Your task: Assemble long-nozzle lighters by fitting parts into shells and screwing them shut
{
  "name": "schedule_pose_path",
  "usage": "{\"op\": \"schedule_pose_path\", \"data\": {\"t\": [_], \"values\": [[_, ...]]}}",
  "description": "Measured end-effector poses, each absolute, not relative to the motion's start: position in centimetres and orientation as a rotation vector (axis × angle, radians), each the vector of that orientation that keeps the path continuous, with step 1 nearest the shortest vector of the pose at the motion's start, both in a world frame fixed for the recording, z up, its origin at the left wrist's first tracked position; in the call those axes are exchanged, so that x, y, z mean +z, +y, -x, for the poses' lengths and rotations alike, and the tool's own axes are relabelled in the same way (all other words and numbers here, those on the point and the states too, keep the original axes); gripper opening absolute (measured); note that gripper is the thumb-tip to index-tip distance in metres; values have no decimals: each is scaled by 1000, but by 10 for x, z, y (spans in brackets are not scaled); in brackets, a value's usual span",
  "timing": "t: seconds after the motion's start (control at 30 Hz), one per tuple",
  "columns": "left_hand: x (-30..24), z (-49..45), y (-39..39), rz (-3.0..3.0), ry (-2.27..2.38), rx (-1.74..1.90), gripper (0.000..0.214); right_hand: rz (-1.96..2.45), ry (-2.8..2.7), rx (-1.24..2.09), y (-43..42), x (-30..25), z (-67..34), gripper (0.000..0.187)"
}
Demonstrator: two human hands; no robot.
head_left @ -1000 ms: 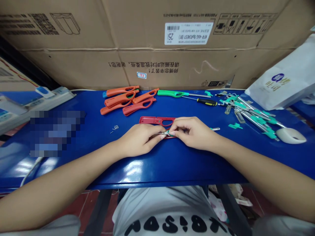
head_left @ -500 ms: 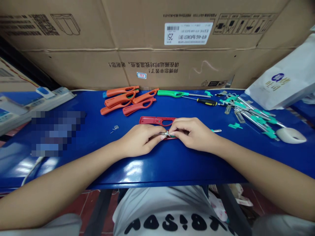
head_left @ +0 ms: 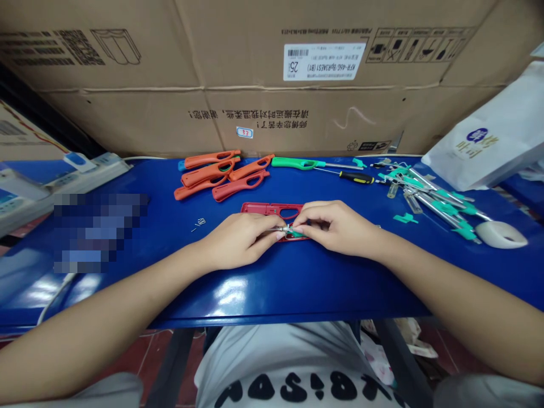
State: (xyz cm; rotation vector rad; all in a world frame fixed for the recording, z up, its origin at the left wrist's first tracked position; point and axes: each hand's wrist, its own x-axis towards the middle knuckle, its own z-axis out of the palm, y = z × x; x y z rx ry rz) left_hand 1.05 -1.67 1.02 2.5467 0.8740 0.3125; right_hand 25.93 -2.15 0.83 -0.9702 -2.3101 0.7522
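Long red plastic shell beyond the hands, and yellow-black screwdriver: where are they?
Long red plastic shell (head_left: 270, 209): head view, body beside the loop.
Yellow-black screwdriver (head_left: 357, 178): head view, on its handle.

1. Blue, flat-topped counter (head_left: 289, 294): smooth and glossy, with mirror-like highlights towards six o'clock.
2. Brown, flat-sided carton (head_left: 250, 68) at twelve o'clock: matt, creased cardboard; its white rectangular label (head_left: 325, 61) looks like smooth paper.
3. Crimson, long, looped plastic shell (head_left: 267, 208) at centre: smooth, low sheen.
4. Slender silvery piece (head_left: 276, 229) just below centre: metal-looking, too small to judge its finish.
5. Orange, looped plastic handles (head_left: 199, 175) towards ten o'clock: smooth, satin.
6. Silver, slim metal tubes (head_left: 431, 205) at three o'clock: polished, bearing smooth turquoise plastic fittings (head_left: 466, 231).
7. White, upright bag (head_left: 505, 136), between two and three: paper-looking, mostly matt.
8. Pale grey, black-lettered shirt (head_left: 280, 351) at six: soft, matt cloth.
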Motion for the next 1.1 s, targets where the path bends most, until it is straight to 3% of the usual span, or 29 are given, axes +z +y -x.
{"op": "schedule_pose_path", "data": {"t": [1.1], "values": [[4,-9,-12,-2590,759,396,25,860,-2289,649,-25,3,-254,14]]}}
